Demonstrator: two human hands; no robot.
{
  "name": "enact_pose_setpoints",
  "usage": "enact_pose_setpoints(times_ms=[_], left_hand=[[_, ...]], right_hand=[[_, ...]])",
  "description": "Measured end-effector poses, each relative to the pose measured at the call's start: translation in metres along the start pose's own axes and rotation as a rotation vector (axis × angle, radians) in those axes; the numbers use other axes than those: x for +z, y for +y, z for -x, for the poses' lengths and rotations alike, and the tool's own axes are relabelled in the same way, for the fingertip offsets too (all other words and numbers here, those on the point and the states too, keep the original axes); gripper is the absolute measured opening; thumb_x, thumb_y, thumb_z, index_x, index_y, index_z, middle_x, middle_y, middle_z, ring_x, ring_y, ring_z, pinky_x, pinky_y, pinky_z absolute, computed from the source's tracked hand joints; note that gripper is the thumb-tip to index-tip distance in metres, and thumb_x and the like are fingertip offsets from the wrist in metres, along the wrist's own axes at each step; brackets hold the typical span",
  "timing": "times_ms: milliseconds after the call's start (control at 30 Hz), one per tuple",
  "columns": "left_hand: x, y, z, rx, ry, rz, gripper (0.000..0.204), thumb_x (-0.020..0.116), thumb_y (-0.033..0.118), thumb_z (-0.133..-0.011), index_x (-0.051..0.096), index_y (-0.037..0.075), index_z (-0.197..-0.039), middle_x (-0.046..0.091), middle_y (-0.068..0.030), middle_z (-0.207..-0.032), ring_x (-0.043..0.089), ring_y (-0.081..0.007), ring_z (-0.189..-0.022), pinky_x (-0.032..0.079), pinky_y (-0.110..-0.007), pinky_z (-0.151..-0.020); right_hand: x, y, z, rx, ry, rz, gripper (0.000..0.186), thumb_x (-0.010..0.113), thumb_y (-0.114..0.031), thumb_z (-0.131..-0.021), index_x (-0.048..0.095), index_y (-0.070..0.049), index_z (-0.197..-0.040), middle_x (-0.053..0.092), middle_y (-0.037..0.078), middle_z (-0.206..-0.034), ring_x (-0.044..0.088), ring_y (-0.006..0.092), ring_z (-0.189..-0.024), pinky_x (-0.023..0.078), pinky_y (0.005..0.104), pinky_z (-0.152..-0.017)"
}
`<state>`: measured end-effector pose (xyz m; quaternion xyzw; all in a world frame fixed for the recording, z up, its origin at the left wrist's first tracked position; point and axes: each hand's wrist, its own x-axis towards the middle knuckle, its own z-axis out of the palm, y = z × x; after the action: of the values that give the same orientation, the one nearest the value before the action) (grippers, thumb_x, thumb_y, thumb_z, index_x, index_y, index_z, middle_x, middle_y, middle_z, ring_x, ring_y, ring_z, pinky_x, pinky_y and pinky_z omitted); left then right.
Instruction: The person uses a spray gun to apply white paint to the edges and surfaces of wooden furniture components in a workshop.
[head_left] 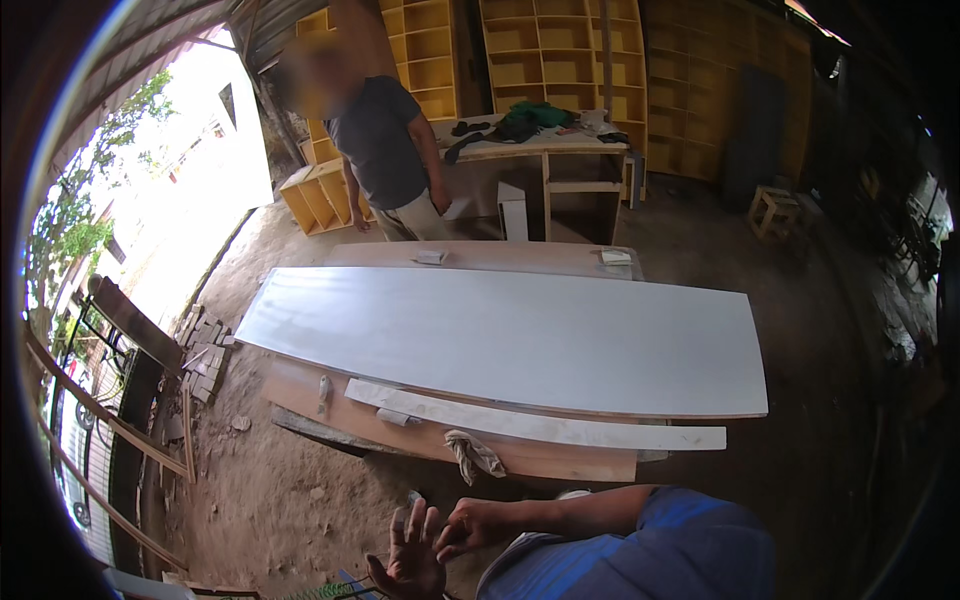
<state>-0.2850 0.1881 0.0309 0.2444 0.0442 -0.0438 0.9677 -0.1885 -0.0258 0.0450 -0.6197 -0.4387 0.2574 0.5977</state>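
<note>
My left hand [408, 560] is raised palm up at the lower edge, its fingers spread. Small pale patches show near its fingertips, too small to make out. My right hand [472, 524] is closed beside its little-finger side, the fingers curled against it; what they grip, if anything, is hidden. Beyond both hands, a long white panel [510, 335] lies flat on a work table. A narrow white strip [540, 422] rests along the near side, with a crumpled cloth [473, 455] in front of it.
Across the table stands a person [380, 140] in a dark shirt. Yellow shelf units [560, 60] line the back, behind a bench [530, 148] with dark and green cloths. A small wooden stool [773, 212] stands back right. Stacked blocks [205, 355] and wooden slats [110, 425] lie left.
</note>
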Motion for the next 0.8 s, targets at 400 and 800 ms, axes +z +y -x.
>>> enact_pose_setpoints(times_ms=[400, 800], left_hand=[[0.033, -0.009, 0.002, 0.130, -0.015, 0.005, 0.096, 0.054, 0.070, -0.095, 0.038, -0.004, -0.155, 0.031, -0.0318, -0.163, 0.038, -0.0468, -0.148, 0.041, -0.058, -0.117], [0.024, -0.007, 0.018, 0.244, -0.006, 0.056, 0.090, 0.058, 0.061, -0.097, 0.036, -0.003, -0.157, 0.030, -0.0301, -0.164, 0.040, -0.0422, -0.148, 0.040, -0.055, -0.119]], right_hand=[[0.007, 0.011, -0.003, -0.076, -0.030, 0.071, 0.018, 0.075, -0.020, -0.097, 0.073, -0.004, -0.103, 0.068, 0.011, -0.072, 0.064, 0.0173, -0.062, 0.050, 0.0375, -0.059], [0.020, 0.013, -0.016, -0.114, -0.051, -0.180, 0.018, 0.077, -0.018, -0.096, 0.070, -0.002, -0.101, 0.066, 0.013, -0.073, 0.055, 0.0164, -0.060, 0.049, 0.0349, -0.061]])
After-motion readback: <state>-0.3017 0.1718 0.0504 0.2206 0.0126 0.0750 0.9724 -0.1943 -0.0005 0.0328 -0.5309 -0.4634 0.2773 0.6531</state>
